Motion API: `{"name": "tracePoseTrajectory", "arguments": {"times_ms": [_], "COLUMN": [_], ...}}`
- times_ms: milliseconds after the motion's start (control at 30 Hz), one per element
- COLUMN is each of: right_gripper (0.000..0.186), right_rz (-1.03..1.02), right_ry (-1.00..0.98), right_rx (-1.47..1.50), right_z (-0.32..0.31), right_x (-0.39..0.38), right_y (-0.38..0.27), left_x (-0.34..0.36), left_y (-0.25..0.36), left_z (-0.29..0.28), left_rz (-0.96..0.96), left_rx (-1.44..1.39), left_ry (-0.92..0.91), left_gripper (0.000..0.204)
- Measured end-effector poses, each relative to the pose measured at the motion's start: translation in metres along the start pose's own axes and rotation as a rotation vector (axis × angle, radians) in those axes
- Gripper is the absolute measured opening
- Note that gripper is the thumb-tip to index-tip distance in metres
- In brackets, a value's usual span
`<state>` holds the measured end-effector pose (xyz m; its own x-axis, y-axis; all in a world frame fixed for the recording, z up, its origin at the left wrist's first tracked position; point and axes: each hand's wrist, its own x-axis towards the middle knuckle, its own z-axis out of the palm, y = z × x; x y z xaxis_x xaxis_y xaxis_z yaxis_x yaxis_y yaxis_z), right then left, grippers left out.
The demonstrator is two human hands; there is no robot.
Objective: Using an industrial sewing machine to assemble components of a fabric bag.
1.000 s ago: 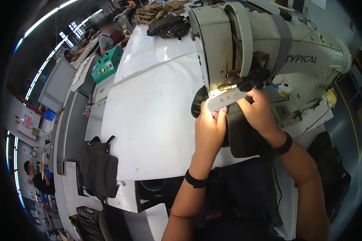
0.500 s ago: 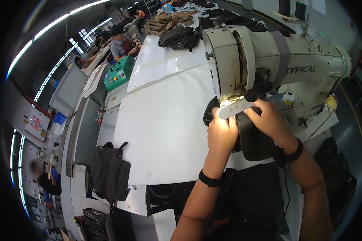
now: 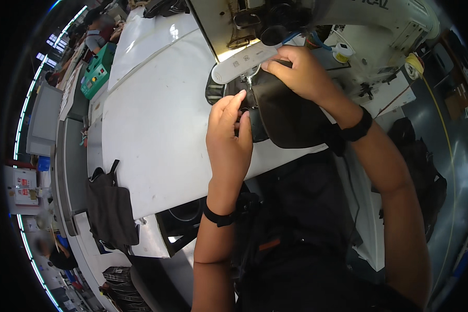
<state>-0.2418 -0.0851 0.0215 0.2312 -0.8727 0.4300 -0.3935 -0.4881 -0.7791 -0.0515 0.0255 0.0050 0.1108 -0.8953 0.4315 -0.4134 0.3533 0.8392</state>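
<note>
While a dark brown, round-cornered fabric bag piece (image 3: 291, 112) lies beneath the head of a cream metal sewing machine (image 3: 343, 13), near the front edge of the white worktop (image 3: 161, 119) and toward its right end, the step in hand appears to be arranging that piece around the needle area. The next move probably calls for laying the layers flat and bringing the seam squarely into place, with the fingers kept well away from the needle, which is hidden here. A long pale grey bar with a rounded end (image 3: 246, 60) slants over the work, bright light showing along its far side. The left hand (image 3: 229, 125) stands over the worktop's front part, its wrist fairly straight and its fingers pointing toward the machine; thumb and forefinger are parted by a modest gap beside the bag piece, with nothing visibly pinched between them. The right hand (image 3: 304, 75) slants in from the right front, elbow bent and palm turned downward, its fingers close together at the bag piece's upper edge and the bar's right end; whether they grip the fabric, the bar or neither, I cannot tell.
</note>
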Motion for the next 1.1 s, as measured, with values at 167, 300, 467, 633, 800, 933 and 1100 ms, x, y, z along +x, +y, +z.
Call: {"name": "tracePoseTrajectory", "arguments": {"times_ms": [167, 300, 467, 633, 800, 933, 1100], "right_gripper": [0.025, 0.024, 0.027, 0.029, 0.029, 0.028, 0.026], "right_rz": [-0.009, -0.037, 0.020, 0.005, -0.005, 0.040, -0.008], "right_ry": [-0.012, -0.028, -0.061, -0.031, -0.055, -0.097, -0.032], "right_rx": [0.016, 0.039, 0.032, 0.009, 0.053, -0.008, 0.003], "right_z": [0.002, -0.001, -0.003, -0.001, -0.003, -0.005, -0.002], "right_x": [0.000, 0.002, 0.002, 0.002, 0.004, 0.004, 0.001], "right_y": [0.001, 0.003, -0.002, -0.005, -0.001, -0.001, -0.003], "left_x": [0.015, 0.016, 0.016, 0.017, 0.017, 0.016, 0.014], "left_y": [-0.023, -0.034, -0.039, -0.039, -0.042, -0.040, -0.036], "left_z": [-0.004, -0.002, 0.000, 0.002, 0.004, 0.007, 0.008], "left_rz": [0.528, 0.599, 0.649, 0.656, 0.632, 0.583, 0.578], "left_rx": [0.458, 0.460, 0.421, 0.412, 0.358, 0.307, 0.339], "left_ry": [0.062, 0.080, 0.132, 0.153, 0.108, 0.086, 0.093], "left_gripper": [0.037, 0.032, 0.029, 0.029, 0.034, 0.033, 0.036]}}
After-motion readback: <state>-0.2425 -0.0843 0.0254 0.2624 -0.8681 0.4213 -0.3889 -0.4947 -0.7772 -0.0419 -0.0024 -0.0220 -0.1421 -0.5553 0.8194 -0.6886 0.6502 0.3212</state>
